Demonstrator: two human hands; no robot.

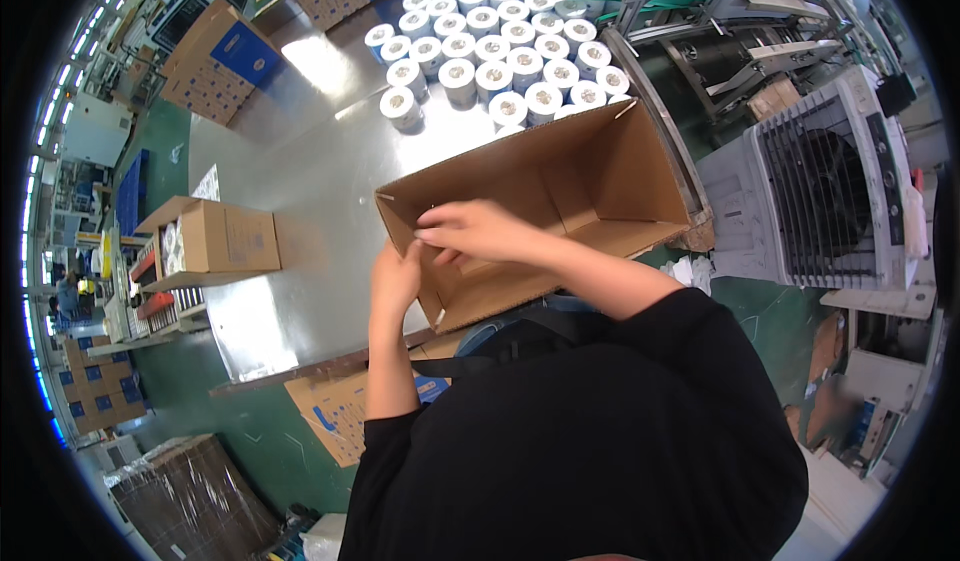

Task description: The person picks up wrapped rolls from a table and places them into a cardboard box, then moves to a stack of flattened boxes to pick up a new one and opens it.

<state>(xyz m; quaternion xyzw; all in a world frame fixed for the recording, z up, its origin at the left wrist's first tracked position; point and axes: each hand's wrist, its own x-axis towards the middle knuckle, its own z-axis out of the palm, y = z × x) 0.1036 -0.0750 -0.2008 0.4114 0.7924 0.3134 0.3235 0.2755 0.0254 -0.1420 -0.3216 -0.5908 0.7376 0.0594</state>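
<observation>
An open brown cardboard box (580,176) lies on its side on a shiny metal table (300,161), its mouth turned toward me. My left hand (395,279) presses on the box's near-left flap edge. My right hand (478,229) reaches across to the same flap, fingers curled over its rim. Both hands grip the cardboard. The inside of the box looks empty. Beyond the box stand several white cans (500,46) with round lids, packed close together.
A smaller cardboard box (215,241) holding cans sits at the table's left edge. Blue-and-brown cartons (215,61) stand at the far left. A conveyor (700,11) and a grey air cooler (830,191) are on the right. Flat cartons (335,411) lie below the table.
</observation>
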